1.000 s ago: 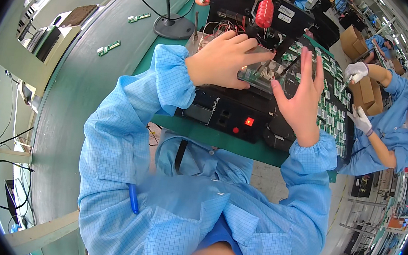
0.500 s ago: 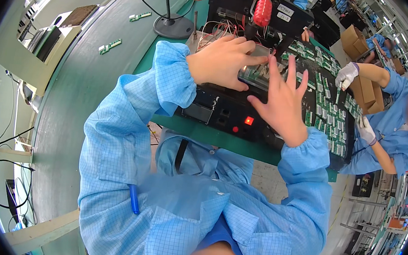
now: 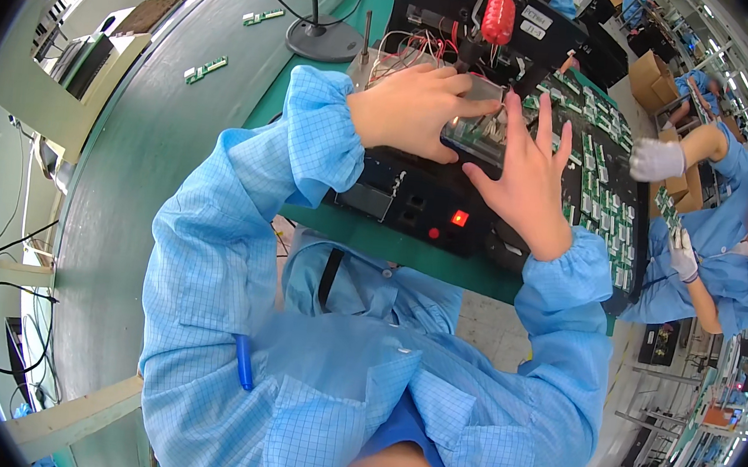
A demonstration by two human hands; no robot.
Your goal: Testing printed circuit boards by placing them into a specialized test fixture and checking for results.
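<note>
Both my hands are over a black machine box with a clear plastic fixture (image 3: 473, 142) on top. My left hand (image 3: 414, 113) rests at the fixture's left side, thumb and index finger apart and the index pointing toward its middle. My right hand (image 3: 528, 181) has its fingers spread, with the fingertips at the fixture's right edge. Neither hand shows anything gripped, though what lies under the fingertips is partly hidden. Above them hangs a red-handled toggle clamp (image 3: 499, 19). A lit red switch (image 3: 460, 217) glows on the box's front panel.
Rows of small green circuit boards (image 3: 606, 206) lie on a black mat to the right. There, a gloved co-worker (image 3: 707, 230) holds boards. Left, a few boards (image 3: 206, 70) lie on the green bench beside a black stand base (image 3: 324, 41). Thin wires (image 3: 410, 50) run behind the fixture.
My hands keep nearly the same pose at the fixture. The co-worker's far glove has moved slightly right and is blurred; the near glove now holds boards raised off the mat.
</note>
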